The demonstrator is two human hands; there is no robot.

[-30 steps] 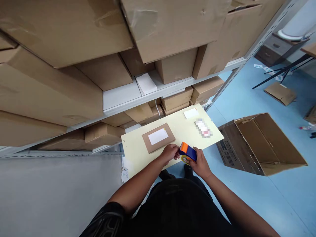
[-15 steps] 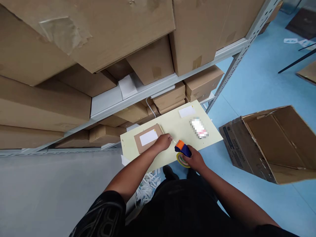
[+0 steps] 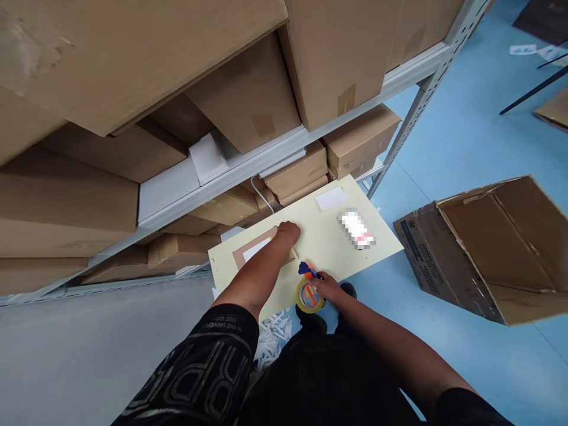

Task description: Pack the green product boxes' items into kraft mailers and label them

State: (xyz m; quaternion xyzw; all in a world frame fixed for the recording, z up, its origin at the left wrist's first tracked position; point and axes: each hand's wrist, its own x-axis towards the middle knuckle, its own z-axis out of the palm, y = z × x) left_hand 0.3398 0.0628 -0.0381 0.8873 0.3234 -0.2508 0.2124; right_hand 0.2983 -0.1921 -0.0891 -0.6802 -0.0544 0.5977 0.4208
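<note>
A small brown parcel (image 3: 245, 251) with a white label lies on a pale yellow board (image 3: 323, 236). My left hand (image 3: 287, 232) rests closed on the parcel's far right corner, pressing a strip of clear tape that runs back to the dispenser. My right hand (image 3: 327, 286) grips an orange and blue tape dispenser (image 3: 309, 289) with a yellowish tape roll, at the board's near edge. My left forearm hides most of the parcel.
A white card (image 3: 331, 199) and a blurred white item (image 3: 356, 229) lie on the board's far right. Metal shelving (image 3: 266, 160) packed with cardboard boxes stands behind. An open cardboard box (image 3: 488, 248) lies on the blue floor to the right. Shredded paper (image 3: 273, 331) sits below the board.
My left hand moved up from the dispenser to the parcel's far corner, drawing tape out. My right hand pulled the dispenser down toward the board's near edge. The camera tilted downward.
</note>
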